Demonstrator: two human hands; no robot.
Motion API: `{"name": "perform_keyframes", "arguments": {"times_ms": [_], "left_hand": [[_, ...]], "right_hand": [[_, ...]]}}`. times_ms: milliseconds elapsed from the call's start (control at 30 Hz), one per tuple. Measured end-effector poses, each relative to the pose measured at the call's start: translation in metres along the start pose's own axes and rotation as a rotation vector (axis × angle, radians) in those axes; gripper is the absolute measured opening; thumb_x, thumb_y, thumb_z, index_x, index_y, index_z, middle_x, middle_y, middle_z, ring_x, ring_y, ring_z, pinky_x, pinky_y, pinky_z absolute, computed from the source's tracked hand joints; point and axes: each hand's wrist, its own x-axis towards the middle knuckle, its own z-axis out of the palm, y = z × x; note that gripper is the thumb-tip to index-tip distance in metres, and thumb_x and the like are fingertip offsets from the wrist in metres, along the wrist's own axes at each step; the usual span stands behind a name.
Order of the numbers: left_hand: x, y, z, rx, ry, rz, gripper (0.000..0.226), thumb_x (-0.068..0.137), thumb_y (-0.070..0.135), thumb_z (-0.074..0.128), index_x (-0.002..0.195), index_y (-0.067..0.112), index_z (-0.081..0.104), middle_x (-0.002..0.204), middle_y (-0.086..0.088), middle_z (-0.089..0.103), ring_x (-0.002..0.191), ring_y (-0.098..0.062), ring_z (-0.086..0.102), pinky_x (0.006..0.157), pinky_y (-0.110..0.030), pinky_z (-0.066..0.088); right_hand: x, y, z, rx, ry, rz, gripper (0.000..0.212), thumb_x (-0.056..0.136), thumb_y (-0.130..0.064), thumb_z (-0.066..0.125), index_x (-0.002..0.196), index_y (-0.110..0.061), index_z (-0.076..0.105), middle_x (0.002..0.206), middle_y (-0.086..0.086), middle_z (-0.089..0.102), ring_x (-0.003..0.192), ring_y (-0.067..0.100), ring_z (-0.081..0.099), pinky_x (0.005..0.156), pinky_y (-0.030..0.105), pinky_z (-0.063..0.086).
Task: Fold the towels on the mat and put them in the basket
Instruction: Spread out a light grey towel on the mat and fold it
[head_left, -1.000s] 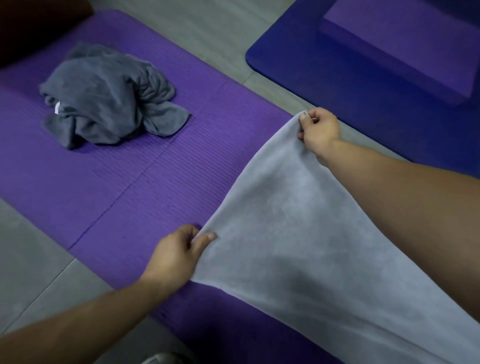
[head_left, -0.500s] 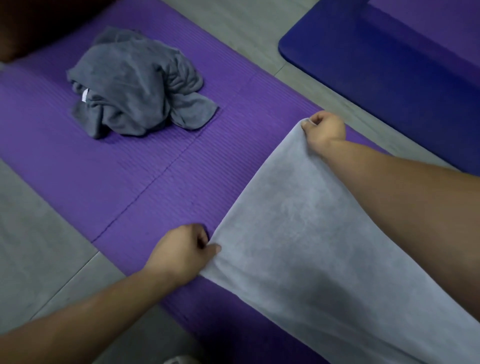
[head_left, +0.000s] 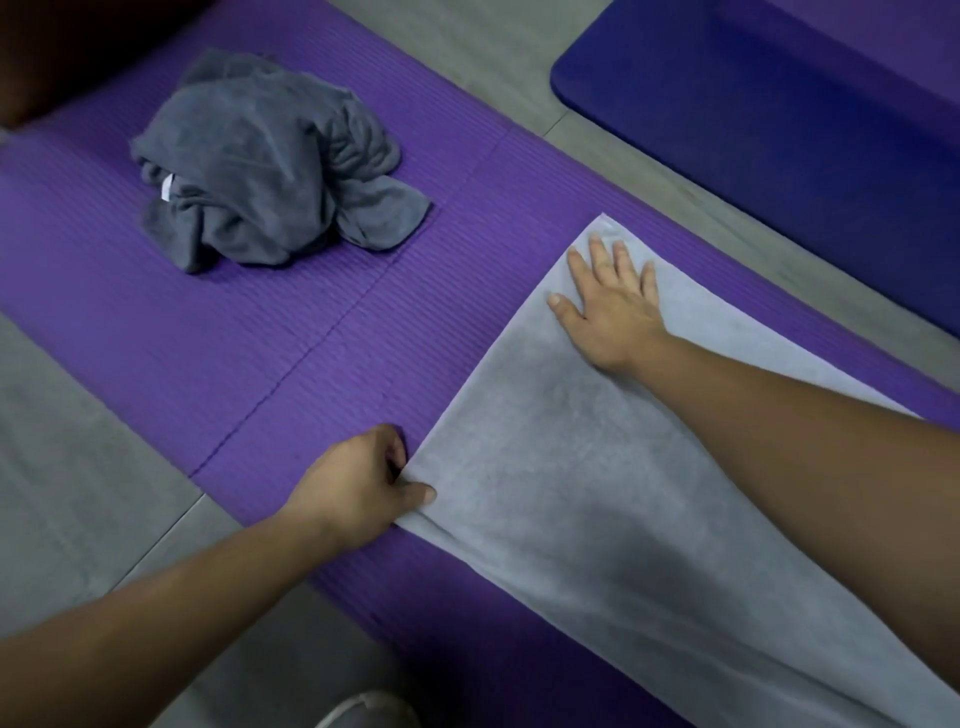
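two towels on the purple mat (head_left: 156, 322). the light grey towel (head_left: 597, 493) lies spread flat on the mat's right part. it runs from a far corner near the mat's far edge down to the bottom right, where it leaves the frame.

right hand (head_left: 613, 306) rests palm down on the towel's far end. its fingers (head_left: 602, 254) are straight and spread, grasping nothing, just pressing on the cloth. right forearm (head_left: 779, 415) crosses over the towel.

left hand (head_left: 358, 488) is at the towel's left edge, by the near corner. its fingers are curled with the thumb on top of the cloth, pinching the edge. a low ridge in the fabric runs off from the pinch.

dark grey towel (head_left: 260, 161) is a crumpled heap on the mat's far left part, well apart from the light one and from both hands. a white tag (head_left: 167, 188) shows on its left side. a crease line (head_left: 311, 353) crosses the mat between the two towels.

the mat sits on a grey tiled floor (head_left: 78, 467). blue mat (head_left: 779, 130) is top right, with a strip of floor between it and the purple one. dark brown object (head_left: 52, 52) is in the top left corner, cannot tell what it is. pale rounded thing (head_left: 363, 712) at the bottom edge is cut off, cannot tell what it is either.
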Motion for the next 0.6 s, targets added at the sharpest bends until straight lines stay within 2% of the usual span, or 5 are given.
{"name": "perform_keyframes", "arguments": {"times_ms": [200, 333, 433, 500, 600], "left_hand": [[-0.006, 0.018, 0.001, 0.363, 0.102, 0.103, 0.046, 0.085, 0.06, 0.063, 0.111, 0.028, 0.042, 0.106, 0.008, 0.056, 0.095, -0.021, 0.059, 0.078, -0.039, 0.051], [0.002, 0.033, 0.02, 0.396, 0.29, 0.415, 0.06, 0.087, 0.068, 0.043, 0.129, 0.025, 0.052, 0.131, -0.007, 0.049, 0.118, -0.033, 0.053, 0.096, -0.048, 0.048], [0.018, 0.034, 0.039, 0.557, 0.249, 0.588, 0.065, 0.097, 0.065, 0.032, 0.149, 0.028, 0.046, 0.164, -0.017, 0.027, 0.152, -0.038, 0.024, 0.12, -0.058, 0.025], [0.025, 0.028, 0.048, 0.615, 0.21, 0.572, 0.072, 0.099, 0.068, 0.018, 0.159, 0.031, 0.029, 0.17, -0.015, 0.009, 0.157, -0.034, 0.005, 0.124, -0.06, 0.012], [0.029, 0.021, 0.052, 0.636, 0.207, 0.565, 0.074, 0.1, 0.069, 0.017, 0.163, 0.029, 0.018, 0.171, -0.014, 0.002, 0.158, -0.032, 0.0, 0.124, -0.059, 0.01]], "right_hand": [[-0.014, 0.004, -0.002, 0.044, 0.058, -0.009, 0.074, 0.102, -0.063, 0.018, 0.162, -0.025, -0.001, 0.169, 0.005, -0.01, 0.155, 0.025, -0.016, 0.125, 0.048, -0.006], [-0.076, -0.012, 0.023, 0.131, 0.165, 0.017, 0.068, 0.102, -0.056, 0.021, 0.161, -0.023, 0.014, 0.17, 0.007, -0.002, 0.156, 0.026, -0.01, 0.126, 0.049, -0.003], [-0.126, -0.018, 0.048, 0.109, 0.131, 0.043, 0.075, 0.096, -0.062, 0.013, 0.161, -0.023, 0.016, 0.17, 0.008, 0.002, 0.156, 0.029, -0.005, 0.125, 0.053, -0.002], [-0.143, -0.014, 0.058, 0.025, 0.074, 0.039, 0.077, 0.096, -0.064, 0.007, 0.162, -0.024, 0.008, 0.17, 0.007, -0.006, 0.156, 0.029, -0.009, 0.124, 0.054, -0.005], [-0.143, -0.007, 0.057, -0.009, 0.028, 0.025, 0.077, 0.095, -0.066, 0.001, 0.161, -0.027, -0.003, 0.168, 0.004, -0.015, 0.155, 0.027, -0.016, 0.124, 0.052, -0.008]]}}
